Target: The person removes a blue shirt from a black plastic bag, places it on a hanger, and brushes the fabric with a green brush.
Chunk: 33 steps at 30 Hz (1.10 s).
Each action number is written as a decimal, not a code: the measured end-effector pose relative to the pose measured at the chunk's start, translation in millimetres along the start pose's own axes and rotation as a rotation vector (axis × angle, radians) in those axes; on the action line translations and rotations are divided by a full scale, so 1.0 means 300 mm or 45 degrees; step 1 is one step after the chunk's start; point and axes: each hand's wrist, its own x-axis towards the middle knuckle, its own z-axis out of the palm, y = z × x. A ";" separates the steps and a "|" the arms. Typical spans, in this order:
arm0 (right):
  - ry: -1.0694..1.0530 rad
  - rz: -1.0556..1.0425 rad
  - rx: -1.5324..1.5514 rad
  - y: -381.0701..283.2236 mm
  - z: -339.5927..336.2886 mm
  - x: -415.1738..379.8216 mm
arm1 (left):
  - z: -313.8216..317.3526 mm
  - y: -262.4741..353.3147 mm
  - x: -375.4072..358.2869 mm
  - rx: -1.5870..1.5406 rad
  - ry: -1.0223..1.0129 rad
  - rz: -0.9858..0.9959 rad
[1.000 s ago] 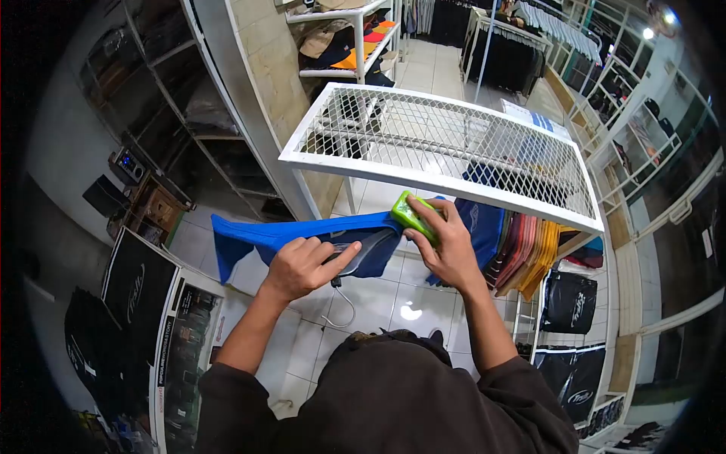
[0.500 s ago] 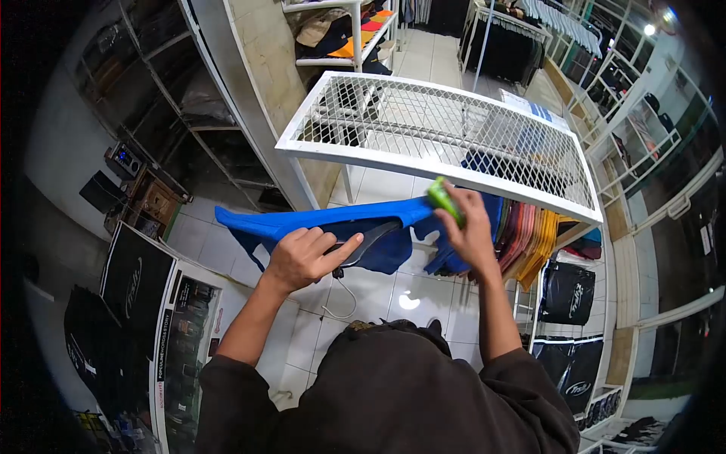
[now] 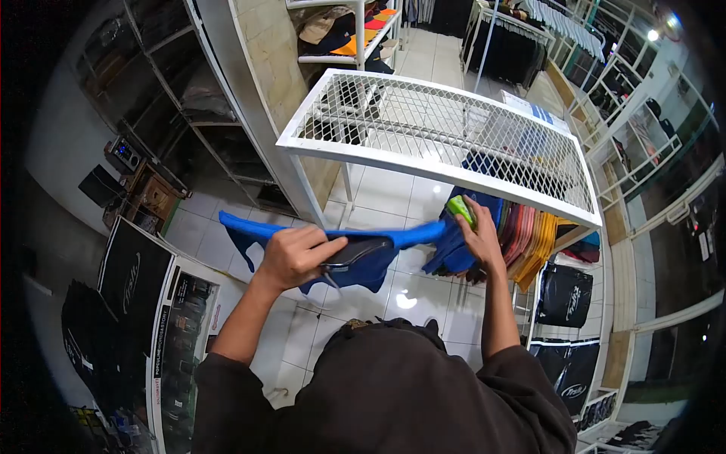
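Note:
A blue garment (image 3: 414, 235) hangs in front of me on a black hanger (image 3: 361, 253). My left hand (image 3: 291, 256) is closed around the hanger, with the index finger along its top. A pale hook or loop, blurred, shows below that hand. In my right hand (image 3: 482, 236) is a small bright green object (image 3: 460, 210), whose kind I cannot make out. This hand is just right of the garment's right end, apart from it, and near a row of hung clothes (image 3: 525, 234) in blue, red and yellow.
A white rack with a mesh top (image 3: 446, 113) stands ahead. Black packs (image 3: 566, 293) sit on a shelf at right, and a black-and-white display case (image 3: 178, 333) stands at left. Caps lie on a shelf (image 3: 333, 58) behind the rack. White tiles (image 3: 386, 197) cover the floor.
My right hand has moved right and a little down, away from the garment's end, with the green object. The hanger and garment have turned and dipped slightly in my left hand.

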 end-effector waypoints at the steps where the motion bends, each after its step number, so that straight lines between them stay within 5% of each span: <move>1: -0.015 -0.014 0.196 -0.004 -0.007 0.012 | -0.005 -0.022 0.002 0.007 0.010 -0.009; 3: -0.152 0.036 0.640 -0.087 0.012 0.002 | -0.021 -0.064 -0.001 -0.256 -0.032 -0.069; 9: -0.946 -0.059 0.629 -0.367 0.092 -0.044 | -0.023 -0.120 0.057 -0.206 0.070 -0.517; 11: -0.841 0.133 1.044 -0.312 0.193 -0.100 | 0.002 -0.130 0.044 -0.097 0.248 -0.483; 13: -0.676 0.083 0.913 -0.340 0.248 -0.120 | 0.052 -0.067 0.047 0.013 0.530 -0.749; 17: -0.651 0.132 0.911 -0.524 0.311 -0.188 | 0.234 -0.004 -0.076 -0.744 0.690 -1.269; 19: -0.691 0.047 0.891 -0.566 0.365 -0.216 | 0.241 -0.020 -0.095 -0.716 0.880 -1.327; 23: -0.586 -0.141 0.827 -0.537 0.436 -0.203 | 0.053 -0.007 -0.147 -0.588 0.707 -1.662; 33: 0.099 -0.819 0.519 -0.619 0.429 0.049 | -0.145 0.119 -0.159 -0.829 0.607 -1.613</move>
